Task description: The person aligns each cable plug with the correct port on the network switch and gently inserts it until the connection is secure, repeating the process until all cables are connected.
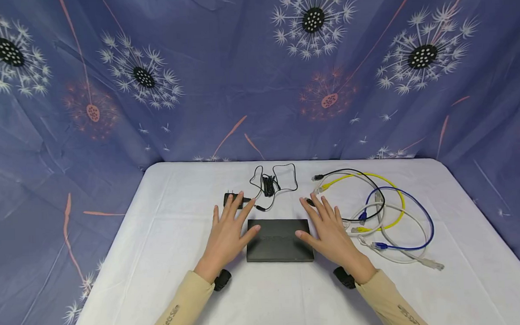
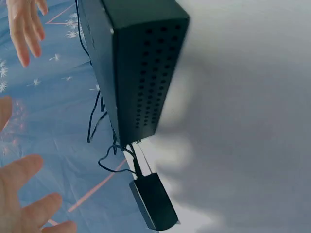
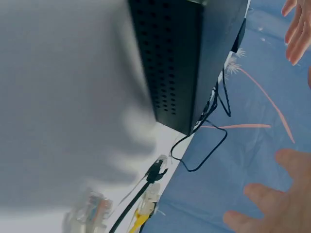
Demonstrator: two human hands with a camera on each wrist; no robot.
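Observation:
A flat black network switch [image 1: 280, 250] lies on the table in the head view. Small vent holes dot its side in the left wrist view, as they do on its other side in the right wrist view. My left hand [image 1: 229, 230] hovers at its left edge, fingers spread and straight, grasping nothing. Over the right edge is my right hand [image 1: 333, 236], likewise spread and holding nothing. Beyond the left fingertips sits a black power adapter [image 2: 154, 201], partly hidden by them in the head view. Its thin cord [image 1: 268, 185] is bundled behind the switch.
To the right lie looped network cables: a yellow cable [image 1: 402, 198], a blue cable [image 1: 429, 218], a black cable [image 1: 383, 196] and pale grey ones, their ends near my right hand. The white-covered table [image 1: 157, 185] meets a blue dandelion-print curtain [image 1: 240, 86] at the back.

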